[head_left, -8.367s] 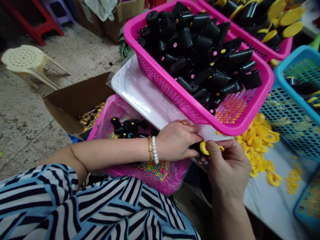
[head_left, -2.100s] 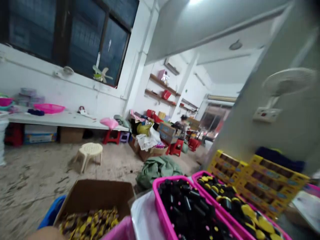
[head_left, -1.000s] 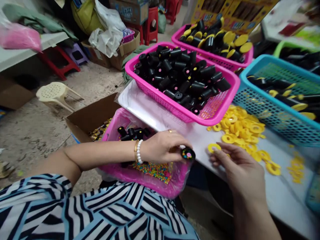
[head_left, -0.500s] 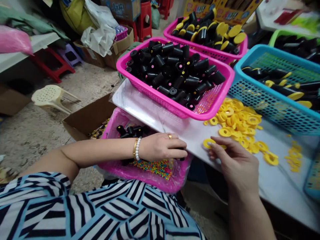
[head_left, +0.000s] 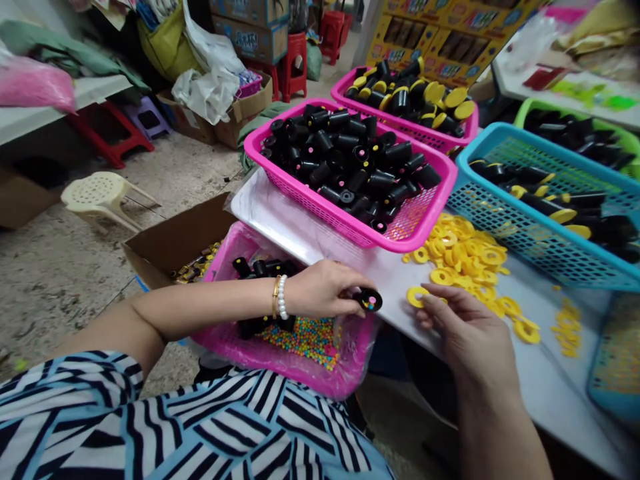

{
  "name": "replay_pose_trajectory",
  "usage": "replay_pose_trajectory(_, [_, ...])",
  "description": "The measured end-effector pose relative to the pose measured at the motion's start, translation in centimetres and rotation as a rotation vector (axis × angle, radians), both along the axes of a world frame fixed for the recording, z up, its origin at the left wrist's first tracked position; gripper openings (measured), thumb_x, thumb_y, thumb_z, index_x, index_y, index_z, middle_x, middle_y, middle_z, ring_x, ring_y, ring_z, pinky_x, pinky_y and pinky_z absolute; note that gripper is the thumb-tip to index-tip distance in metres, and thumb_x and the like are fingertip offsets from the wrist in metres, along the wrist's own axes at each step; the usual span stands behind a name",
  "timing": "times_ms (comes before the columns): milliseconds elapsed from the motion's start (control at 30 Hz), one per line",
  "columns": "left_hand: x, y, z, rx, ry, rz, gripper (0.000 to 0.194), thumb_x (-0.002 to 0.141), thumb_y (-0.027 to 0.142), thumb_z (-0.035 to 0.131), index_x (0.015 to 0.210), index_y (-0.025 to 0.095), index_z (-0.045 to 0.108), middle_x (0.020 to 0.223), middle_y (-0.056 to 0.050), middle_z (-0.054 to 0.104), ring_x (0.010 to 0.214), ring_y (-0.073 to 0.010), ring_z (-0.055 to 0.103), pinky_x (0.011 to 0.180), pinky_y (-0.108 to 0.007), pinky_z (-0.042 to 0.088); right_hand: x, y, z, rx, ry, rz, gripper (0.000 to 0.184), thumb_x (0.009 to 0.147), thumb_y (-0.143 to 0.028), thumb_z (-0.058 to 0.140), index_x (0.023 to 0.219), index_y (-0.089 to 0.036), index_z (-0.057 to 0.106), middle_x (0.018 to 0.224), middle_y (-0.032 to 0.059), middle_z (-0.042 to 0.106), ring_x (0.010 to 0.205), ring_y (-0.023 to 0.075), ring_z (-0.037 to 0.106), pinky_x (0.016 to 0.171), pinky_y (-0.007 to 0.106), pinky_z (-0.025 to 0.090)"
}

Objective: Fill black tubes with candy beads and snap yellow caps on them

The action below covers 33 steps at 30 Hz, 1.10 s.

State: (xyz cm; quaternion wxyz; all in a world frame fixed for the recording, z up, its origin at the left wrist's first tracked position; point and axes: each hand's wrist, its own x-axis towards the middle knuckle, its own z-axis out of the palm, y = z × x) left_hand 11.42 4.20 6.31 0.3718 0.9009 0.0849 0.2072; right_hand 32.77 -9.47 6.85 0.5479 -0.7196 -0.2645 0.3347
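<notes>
My left hand is closed around a black plastic tube, its open end turned toward me with small coloured beads inside. Between the thumb and fingers of my right hand is a yellow ring, held over the table edge. Below my left hand, a pink plastic-lined basket holds more black tubes and many tiny coloured beads. Beyond my right hand lies a heap of yellow rings. The fingertips of my right hand partly hide the ring.
A large pink basket full of black tubes stands on the white table. Right of it is a blue basket with yellow-capped black pieces; another pink basket stands behind. A cardboard box and a cream stool are at left.
My left hand has turned and lifted, bringing the black tube's open end into view near the yellow ring. My right hand keeps its pinch. The view has tilted slightly up.
</notes>
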Motion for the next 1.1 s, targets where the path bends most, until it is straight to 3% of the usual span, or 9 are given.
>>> replay_pose_trajectory(133, [2.9,0.7,-0.1,0.036,0.062,0.146,0.033,0.078,0.026,0.08,0.106,0.009,0.073,0.103,-0.012,0.074,0.099,-0.0244,0.067,0.093,-0.036,0.052,0.4,1.7,1.0,0.092,0.239,0.023,0.04,0.046,-0.039,0.095,0.075,-0.02,0.074,0.067,0.0011,0.07,0.05,0.008,0.058,0.041,0.016,0.046])
replay_pose_trajectory(233, [4.1,1.2,-0.5,0.059,0.11,0.188,0.037,0.08,0.035,0.079,0.107,0.01,0.074,0.106,-0.012,0.073,0.102,-0.0265,0.067,0.094,-0.039,0.052,-0.2,2.8,1.5,0.059,0.287,0.108,0.04,0.046,-0.037,0.096,0.075,-0.019,0.076,0.066,0.0023,0.07,0.049,0.0086,0.059,0.043,0.017,0.048])
replay_pose_trajectory(467, [3.5,0.9,-0.8,0.077,0.062,0.158,0.025,0.086,0.033,0.073,0.105,0.016,0.075,0.1,-0.007,0.074,0.097,-0.0208,0.068,0.09,-0.032,0.051,-1.6,4.0,1.3,-0.03,0.204,0.238,0.036,0.057,-0.036,0.094,0.081,-0.018,0.074,0.068,0.0016,0.07,0.048,0.0075,0.059,0.048,0.017,0.051])
replay_pose_trajectory(633, [3.5,0.7,-0.3,0.059,0.079,0.162,0.021,0.088,0.033,0.071,0.101,0.016,0.075,0.097,-0.007,0.073,0.096,-0.0214,0.067,0.086,-0.032,0.05,-1.8,4.5,1.5,-0.062,0.252,0.238,0.042,0.053,-0.04,0.094,0.078,-0.016,0.07,0.068,0.0026,0.07,0.047,0.0099,0.06,0.047,0.021,0.052])
replay_pose_trajectory(767, [3.4,0.4,1.2,-0.151,0.136,0.128,0.019,0.087,0.033,0.069,0.093,0.016,0.076,0.082,-0.005,0.073,0.077,-0.017,0.067,0.069,-0.026,0.047,-1.9,4.7,1.8,-0.081,0.261,0.288,0.043,0.053,-0.042,0.094,0.075,-0.016,0.068,0.063,0.0019,0.068,0.046,0.011,0.06,0.045,0.022,0.052])
replay_pose_trajectory(867, [3.8,0.2,1.9,-0.354,0.179,0.198,0.025,0.09,0.036,0.065,0.087,0.013,0.074,0.067,-0.002,0.067,0.061,-0.0123,0.059,0.058,-0.023,0.04,-1.7,4.6,1.6,-0.092,0.286,0.323,0.043,0.056,-0.046,0.092,0.075,-0.017,0.066,0.063,0.0014,0.067,0.048,0.0117,0.061,0.046,0.023,0.053])
replay_pose_trajectory(1000, [4.3,0.1,1.5,-0.483,0.177,0.253,0.023,0.091,0.034,0.064,0.088,0.012,0.071,0.067,-0.001,0.066,0.06,-0.0108,0.056,0.057,-0.022,0.039,-1.7,4.2,1.0,-0.07,0.316,0.272,0.044,0.059,-0.046,0.091,0.078,-0.021,0.061,0.069,-0.001,0.066,0.052,0.0125,0.062,0.05,0.026,0.057])
replay_pose_trajectory(1100, [4.2,-0.3,1.0,-0.483,0.168,0.238,0.024,0.092,0.035,0.062,0.096,0.012,0.068,0.067,0.0,0.064,0.06,-0.0119,0.057,0.057,-0.023,0.042,-2.3,4.0,0.8,-0.056,0.294,0.247,0.045,0.062,-0.048,0.089,0.081,-0.022,0.058,0.067,-0.0025,0.065,0.052,0.0117,0.061,0.052,0.026,0.056])
